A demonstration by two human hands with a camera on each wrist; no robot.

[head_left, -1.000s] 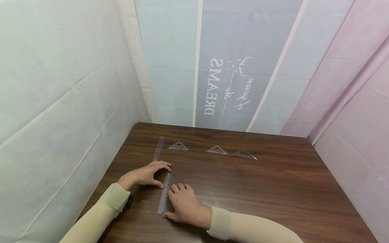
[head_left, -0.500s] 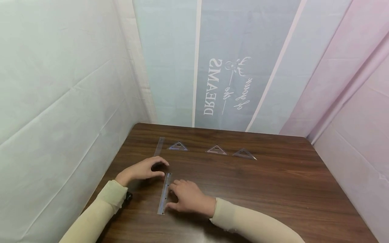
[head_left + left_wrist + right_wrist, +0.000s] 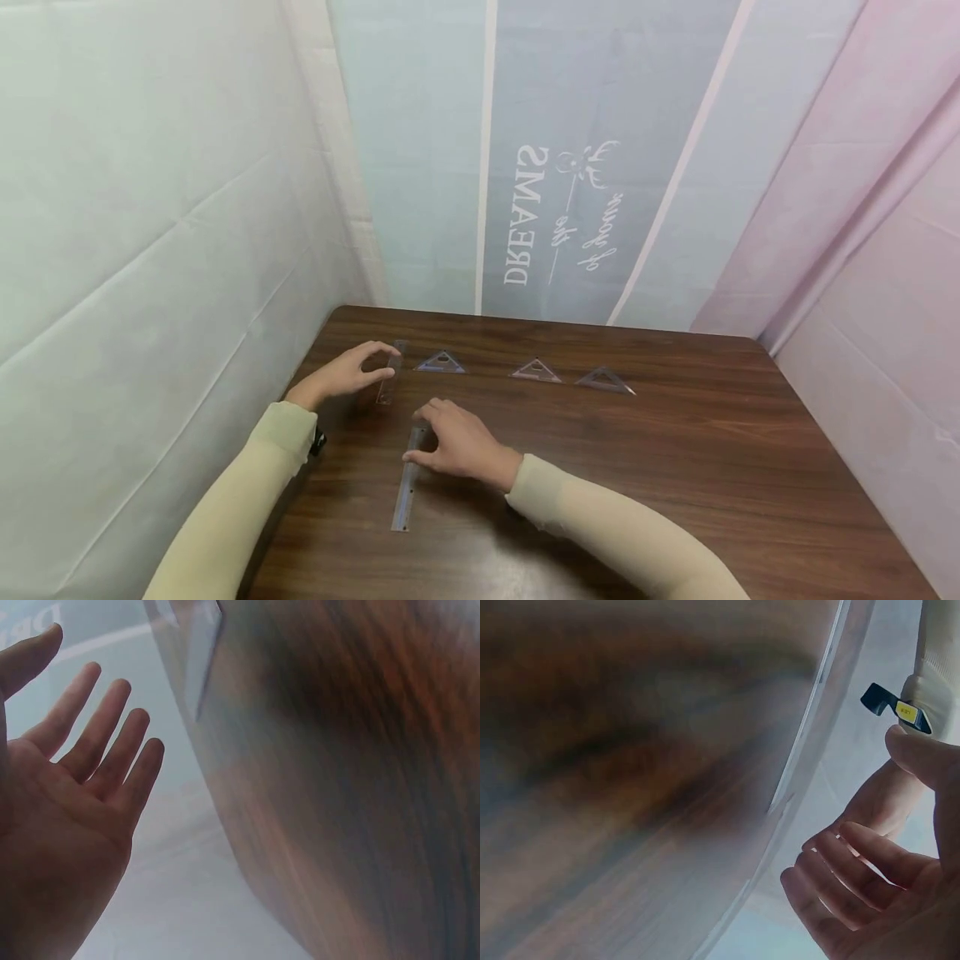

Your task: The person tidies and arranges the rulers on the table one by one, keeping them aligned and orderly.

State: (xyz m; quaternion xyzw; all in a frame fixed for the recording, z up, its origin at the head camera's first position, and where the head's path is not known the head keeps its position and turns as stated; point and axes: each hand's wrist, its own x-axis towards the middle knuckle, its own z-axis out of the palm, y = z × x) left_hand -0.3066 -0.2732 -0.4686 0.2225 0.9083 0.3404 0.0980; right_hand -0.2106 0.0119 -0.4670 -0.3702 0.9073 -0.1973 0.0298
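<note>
My left hand hovers at the far clear ruler, its thumb and fingertips spread and overlapping the ruler's left side. Nothing lies in its palm in the left wrist view. My right hand is over the upper end of the nearer ruler, which is clear with a blue strip. That hand covers part of the ruler's top. In the right wrist view its fingers are loosely bent and grip nothing.
Across the back of the brown table lie a set square with a blue strip, one with a pink strip and a dark-edged one. Light curtains hang around the table. A dark wrist device sits at the left cuff.
My left hand has left the nearer ruler's top end and moved up to the far ruler. My right hand has slid up from that nearer ruler's lower part to its top.
</note>
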